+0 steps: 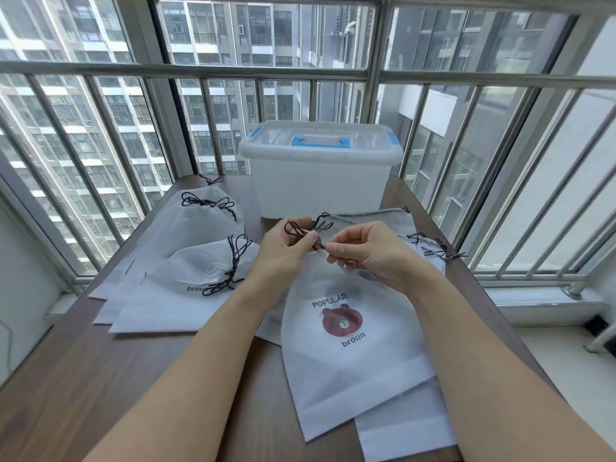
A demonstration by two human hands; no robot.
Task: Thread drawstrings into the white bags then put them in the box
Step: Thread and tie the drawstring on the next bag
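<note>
Far left of the hands, finished bags [186, 261] are lying stacked on the counter [83, 378], cords already knotted, likely parked for boxing. Left hand [283, 251] is pinching a bunch of dark drawstring [305, 230], keeping slack gathered; right hand [370, 253] is pinching the cord end at the mouth of the white bag [353, 345], which is lying flat just below both hands, bear print up. Lidded box [320, 168] is sitting beyond them.

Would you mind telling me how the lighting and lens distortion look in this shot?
Head view: bright, even daylight through the window bars, no harsh shadows on the table; wide-angle lens bows the bars and stretches the forearms; the bear bag print reads sharp.
</note>
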